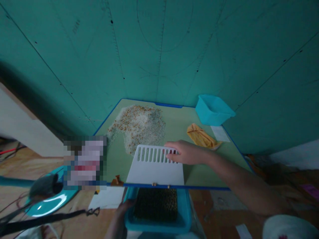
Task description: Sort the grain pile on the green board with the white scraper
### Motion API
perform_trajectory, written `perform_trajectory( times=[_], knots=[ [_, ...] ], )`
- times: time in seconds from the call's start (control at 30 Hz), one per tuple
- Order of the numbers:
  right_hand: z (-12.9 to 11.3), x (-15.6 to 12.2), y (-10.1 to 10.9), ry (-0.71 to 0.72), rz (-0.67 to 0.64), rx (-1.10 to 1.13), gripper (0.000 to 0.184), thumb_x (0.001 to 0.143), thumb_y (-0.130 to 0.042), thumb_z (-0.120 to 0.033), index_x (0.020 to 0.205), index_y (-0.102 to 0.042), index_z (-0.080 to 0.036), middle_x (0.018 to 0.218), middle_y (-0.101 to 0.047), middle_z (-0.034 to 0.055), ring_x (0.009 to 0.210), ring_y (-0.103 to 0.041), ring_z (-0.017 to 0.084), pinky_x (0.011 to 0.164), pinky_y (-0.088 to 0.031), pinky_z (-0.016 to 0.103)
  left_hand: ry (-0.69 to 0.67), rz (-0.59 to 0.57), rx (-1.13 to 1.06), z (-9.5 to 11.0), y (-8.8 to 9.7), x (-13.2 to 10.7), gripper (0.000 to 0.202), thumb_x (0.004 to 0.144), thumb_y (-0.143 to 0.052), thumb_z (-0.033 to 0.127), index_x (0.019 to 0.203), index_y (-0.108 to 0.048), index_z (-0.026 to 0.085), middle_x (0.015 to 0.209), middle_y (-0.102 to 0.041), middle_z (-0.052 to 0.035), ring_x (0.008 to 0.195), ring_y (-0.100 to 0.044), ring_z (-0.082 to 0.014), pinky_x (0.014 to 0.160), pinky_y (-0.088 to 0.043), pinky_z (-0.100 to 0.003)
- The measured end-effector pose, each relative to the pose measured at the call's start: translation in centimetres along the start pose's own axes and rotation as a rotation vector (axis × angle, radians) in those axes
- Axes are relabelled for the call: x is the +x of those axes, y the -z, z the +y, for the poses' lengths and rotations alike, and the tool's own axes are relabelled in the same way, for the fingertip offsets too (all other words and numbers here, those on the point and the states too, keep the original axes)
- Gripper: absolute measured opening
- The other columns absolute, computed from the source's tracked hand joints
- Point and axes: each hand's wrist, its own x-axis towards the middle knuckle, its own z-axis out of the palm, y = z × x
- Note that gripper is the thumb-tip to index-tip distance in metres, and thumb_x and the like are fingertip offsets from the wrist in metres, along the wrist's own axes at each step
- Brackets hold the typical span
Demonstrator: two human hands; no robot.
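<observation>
My right hand (pixel 184 152) reaches across the green table and grips the top right corner of a white slotted scraper (pixel 154 164) that lies at the table's near edge. Beyond the scraper lies a heap of mixed white grains and brown beans (pixel 138 126). My left hand (pixel 124 209) holds the left rim of a blue tub (pixel 159 227) kept just under the table's front edge. Dark beans (pixel 156 204) fill the tub. Two loose beans sit on the blue table edge below the scraper.
A second blue tub (pixel 213 109) stands at the table's (pixel 179 124) far right corner, next to an orange cloth (pixel 201 136) and a white paper slip (pixel 220 133). A teal wall rises behind. A pixelated patch covers the left; a teal stool and cables lie below it.
</observation>
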Motion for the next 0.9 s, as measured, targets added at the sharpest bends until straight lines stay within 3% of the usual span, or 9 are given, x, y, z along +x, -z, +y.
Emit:
perform_trajectory(
  times=[0.1,0.27,0.43,0.6,0.73,0.9],
  knots=[
    [-0.5,-0.3,-0.1,-0.009,0.006,-0.049,0.012,0.083,-0.047,-0.025,0.086,-0.053,-0.015,0.071,-0.063,0.0018,0.06,-0.054,0.012,0.05,-0.028,0.02,0.004,-0.028,-0.023,-0.1,0.0,0.3,0.008,0.06,-0.065,0.019,0.064,-0.072,0.018,0.058,-0.075,0.0006,0.064,-0.068,-0.0234,0.058,-0.05,-0.028],
    [-1.9,-1.5,-0.4,-0.039,0.043,-0.252,0.018,0.085,-0.044,-0.029,0.093,-0.054,-0.016,0.073,-0.063,0.0039,0.063,-0.055,0.014,0.051,-0.024,0.022,0.016,-0.088,-0.064,0.0,-0.3,0.1,0.014,0.058,-0.068,0.023,0.071,-0.074,0.021,0.06,-0.075,0.0007,0.083,-0.067,-0.0284,0.056,-0.051,-0.028],
    [-3.7,-2.8,-0.4,0.017,0.048,-0.362,0.02,0.087,-0.042,-0.027,0.098,-0.053,-0.016,0.076,-0.063,0.0063,0.068,-0.056,0.017,0.054,-0.026,0.025,0.012,-0.084,-0.068,0.1,-0.5,0.1,0.015,0.06,-0.067,0.022,0.073,-0.073,0.021,0.07,-0.078,-0.0004,0.093,-0.064,-0.0298,0.063,-0.053,-0.03],
    [-4.2,-3.1,-0.6,0.048,0.073,-0.371,0.019,0.085,-0.042,-0.025,0.097,-0.054,-0.016,0.077,-0.062,0.0074,0.072,-0.055,0.019,0.059,-0.029,0.026,0.02,-0.095,-0.066,-0.1,-0.1,0.3,0.011,0.061,-0.067,0.023,0.069,-0.073,0.021,0.067,-0.077,0.0003,0.093,-0.064,-0.0281,0.056,-0.052,-0.026],
    [-3.9,-3.0,-0.8,0.044,0.087,-0.342,0.018,0.085,-0.042,-0.024,0.095,-0.054,-0.016,0.077,-0.061,0.0065,0.072,-0.055,0.018,0.059,-0.03,0.025,0.043,-0.06,-0.086,0.0,0.1,0.3,0.013,0.063,-0.066,0.023,0.072,-0.075,0.021,0.07,-0.078,-0.0017,0.096,-0.063,-0.029,0.06,-0.053,-0.028],
    [-3.9,-3.1,-1.1,0.079,0.102,-0.34,0.016,0.085,-0.042,-0.023,0.093,-0.054,-0.016,0.075,-0.061,0.0056,0.071,-0.054,0.018,0.061,-0.031,0.026,0.015,-0.063,-0.052,0.2,-0.1,0.2,0.018,0.061,-0.066,0.022,0.076,-0.075,0.019,0.071,-0.078,-0.0016,0.083,-0.067,-0.0285,0.059,-0.052,-0.03]
  ],
)
